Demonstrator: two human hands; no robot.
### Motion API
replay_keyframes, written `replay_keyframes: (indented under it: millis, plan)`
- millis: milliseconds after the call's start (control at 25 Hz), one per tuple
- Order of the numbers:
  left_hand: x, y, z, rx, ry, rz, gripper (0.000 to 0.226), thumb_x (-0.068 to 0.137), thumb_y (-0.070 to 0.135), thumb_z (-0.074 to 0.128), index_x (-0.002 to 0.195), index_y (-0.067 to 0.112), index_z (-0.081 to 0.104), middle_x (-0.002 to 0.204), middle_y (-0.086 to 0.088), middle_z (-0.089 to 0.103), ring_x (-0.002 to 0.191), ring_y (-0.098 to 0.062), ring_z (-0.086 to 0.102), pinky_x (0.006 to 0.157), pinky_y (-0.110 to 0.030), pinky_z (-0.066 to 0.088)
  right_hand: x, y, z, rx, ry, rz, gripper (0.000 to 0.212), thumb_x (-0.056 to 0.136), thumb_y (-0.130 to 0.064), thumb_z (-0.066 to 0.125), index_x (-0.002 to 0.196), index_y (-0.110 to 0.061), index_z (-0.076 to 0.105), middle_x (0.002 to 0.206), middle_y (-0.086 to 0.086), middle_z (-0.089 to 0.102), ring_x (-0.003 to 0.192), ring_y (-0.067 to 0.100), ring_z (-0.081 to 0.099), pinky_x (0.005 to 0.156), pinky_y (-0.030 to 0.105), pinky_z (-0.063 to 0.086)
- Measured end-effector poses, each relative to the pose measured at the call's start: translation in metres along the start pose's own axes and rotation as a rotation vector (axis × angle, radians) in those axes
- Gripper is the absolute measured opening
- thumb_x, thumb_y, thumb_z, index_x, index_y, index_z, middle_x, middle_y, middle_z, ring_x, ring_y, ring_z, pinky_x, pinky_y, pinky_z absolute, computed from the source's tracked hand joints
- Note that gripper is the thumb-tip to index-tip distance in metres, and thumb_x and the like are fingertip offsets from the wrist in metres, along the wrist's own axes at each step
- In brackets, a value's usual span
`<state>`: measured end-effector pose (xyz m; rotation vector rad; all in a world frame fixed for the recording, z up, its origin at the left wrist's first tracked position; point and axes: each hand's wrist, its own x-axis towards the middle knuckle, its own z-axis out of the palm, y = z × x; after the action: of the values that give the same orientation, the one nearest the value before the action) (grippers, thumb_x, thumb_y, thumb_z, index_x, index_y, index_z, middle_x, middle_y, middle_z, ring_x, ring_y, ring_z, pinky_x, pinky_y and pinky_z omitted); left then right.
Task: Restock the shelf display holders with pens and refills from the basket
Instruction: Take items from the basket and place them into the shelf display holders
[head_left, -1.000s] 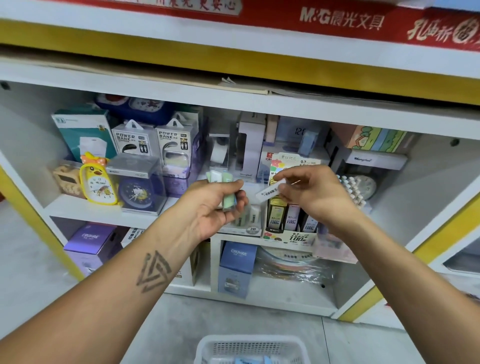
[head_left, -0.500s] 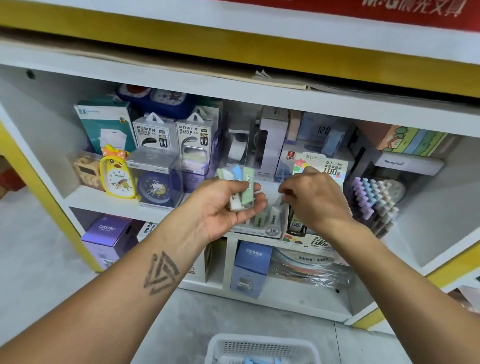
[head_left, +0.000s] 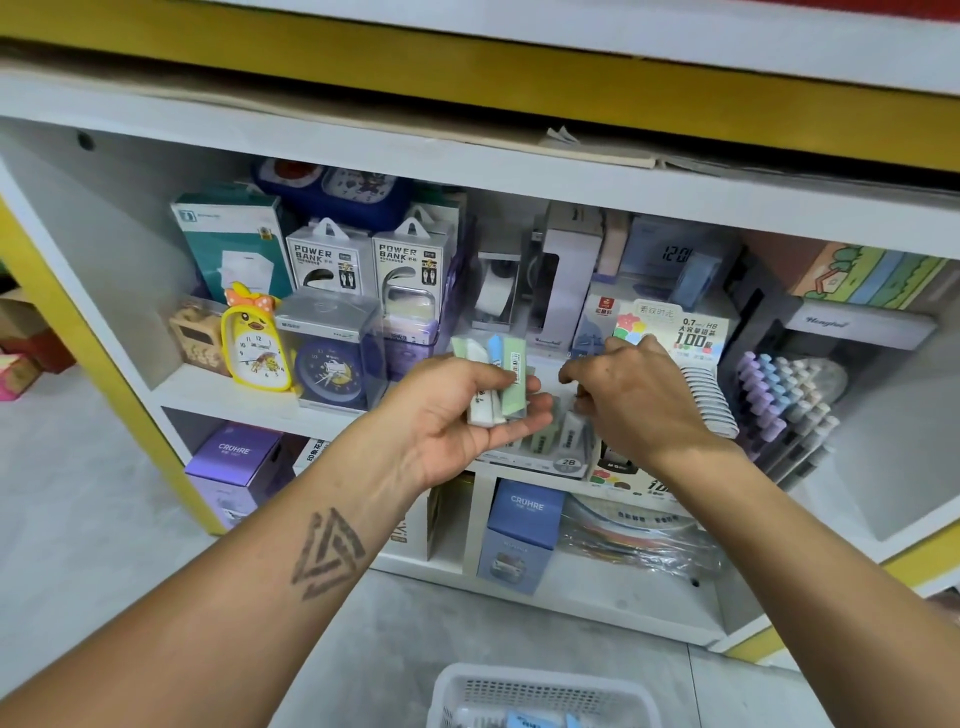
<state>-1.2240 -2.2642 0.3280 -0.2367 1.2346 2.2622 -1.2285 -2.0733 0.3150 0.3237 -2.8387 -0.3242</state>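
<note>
My left hand is shut on a small bunch of slim refill cases, green, white and blue, held upright in front of the middle shelf. My right hand hovers just right of them, fingers loosely curled and slightly apart, with nothing visible between them. Below both hands stands a low display holder marked 2B, with several similar cases in it, partly hidden by my hands. A white basket sits on the floor at the bottom edge with a blue item inside.
A 0.7 HB lead display box stands behind my right hand, with a rack of pastel pens to its right. Clocks and power bank boxes fill the shelf's left. CRUHRE boxes stand on the shelf below.
One second ago my right hand pinched a white case; it dipped to the holder and now shows none. The view has tilted down and shifted left.
</note>
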Motion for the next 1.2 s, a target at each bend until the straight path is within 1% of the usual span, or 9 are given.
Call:
replay_keyframes:
  millis: [240, 320, 400, 520, 640, 760, 920, 1080, 1200]
  plan:
    - [0.0, -0.009, 0.005, 0.051, -0.038, 0.005, 0.036, 0.09, -0.014, 0.053, 0.125, -0.008, 0.055, 0.104, -0.029, 0.07, 0.091, -0.042, 0.071, 0.065, -0.049, 0.061, -0.005, 0.0, -0.001, 0.072, -0.045, -0.013, 0.022, 0.095, -0.019, 0.057, 0.108, -0.028, 0.073, 0.108, -0.011, 0.068, 0.108, 0.015, 0.047, 0.098, 0.036, 0.035]
    - [0.001, -0.011, 0.008, 0.072, -0.031, 0.021, 0.036, 0.089, -0.013, 0.057, 0.124, -0.003, 0.058, 0.104, -0.026, 0.072, 0.091, -0.04, 0.072, 0.066, -0.049, 0.061, -0.007, 0.001, -0.014, 0.622, -0.054, 0.163, 0.024, 0.097, -0.017, 0.056, 0.113, -0.023, 0.073, 0.11, -0.009, 0.072, 0.105, 0.011, 0.06, 0.093, 0.031, 0.044]
    - [0.001, -0.011, 0.012, 0.076, -0.017, 0.054, 0.037, 0.088, -0.013, 0.059, 0.123, -0.002, 0.059, 0.104, -0.025, 0.072, 0.089, -0.039, 0.073, 0.065, -0.048, 0.061, -0.011, -0.002, -0.026, 1.305, -0.152, 0.348, 0.014, 0.094, -0.015, 0.064, 0.099, -0.016, 0.077, 0.088, -0.003, 0.076, 0.083, 0.009, 0.069, 0.079, 0.029, 0.051]
    - [-0.001, -0.013, 0.017, 0.072, -0.023, 0.078, 0.037, 0.087, -0.011, 0.061, 0.122, -0.005, 0.058, 0.105, -0.026, 0.072, 0.089, -0.042, 0.072, 0.068, -0.05, 0.061, -0.018, -0.006, -0.031, 1.489, -0.176, 0.368, 0.014, 0.088, -0.021, 0.074, 0.087, -0.008, 0.075, 0.08, 0.006, 0.072, 0.076, 0.018, 0.064, 0.074, 0.035, 0.049]
    - [-0.003, -0.012, 0.017, 0.039, 0.0, 0.036, 0.034, 0.091, -0.003, 0.06, 0.123, -0.009, 0.053, 0.095, -0.031, 0.071, 0.082, -0.044, 0.072, 0.06, -0.048, 0.061, -0.016, -0.002, -0.033, 1.617, -0.053, 0.456, 0.013, 0.096, -0.015, 0.064, 0.091, -0.005, 0.069, 0.085, 0.01, 0.075, 0.079, 0.025, 0.068, 0.08, 0.041, 0.055]
    - [-0.002, -0.008, 0.009, 0.036, 0.131, 0.047, 0.028, 0.095, -0.001, 0.057, 0.122, -0.007, 0.052, 0.088, -0.027, 0.07, 0.073, -0.037, 0.073, 0.056, -0.042, 0.061, -0.011, 0.008, -0.034, 1.511, -0.011, 0.458, 0.012, 0.099, -0.018, 0.061, 0.105, -0.014, 0.071, 0.083, 0.006, 0.074, 0.067, 0.016, 0.067, 0.064, 0.03, 0.053]
    - [-0.003, 0.002, 0.0, 0.005, 0.201, 0.085, 0.027, 0.095, 0.0, 0.057, 0.122, -0.004, 0.052, 0.091, -0.024, 0.069, 0.067, -0.032, 0.073, 0.058, -0.037, 0.062, -0.007, 0.012, -0.024, 1.183, -0.058, 0.373, 0.012, 0.089, -0.017, 0.074, 0.096, -0.025, 0.079, 0.088, -0.021, 0.069, 0.076, -0.012, 0.06, 0.067, 0.004, 0.042]
    - [-0.005, 0.005, -0.005, 0.0, 0.206, 0.081, 0.026, 0.096, 0.0, 0.056, 0.121, -0.003, 0.052, 0.094, -0.025, 0.07, 0.075, -0.034, 0.073, 0.059, -0.036, 0.062, 0.002, 0.01, -0.021, 1.118, -0.015, 0.367, 0.009, 0.088, -0.02, 0.076, 0.081, -0.025, 0.08, 0.074, -0.021, 0.067, 0.075, -0.004, 0.062, 0.066, 0.007, 0.044]
    - [-0.005, 0.005, -0.007, 0.005, 0.193, 0.059, 0.026, 0.096, -0.001, 0.055, 0.121, -0.002, 0.053, 0.1, -0.026, 0.071, 0.071, -0.033, 0.073, 0.057, -0.035, 0.061, 0.007, 0.01, -0.016, 0.738, 0.109, 0.246, 0.015, 0.092, -0.017, 0.07, 0.106, -0.017, 0.075, 0.092, -0.01, 0.063, 0.084, 0.01, 0.059, 0.08, 0.022, 0.044]
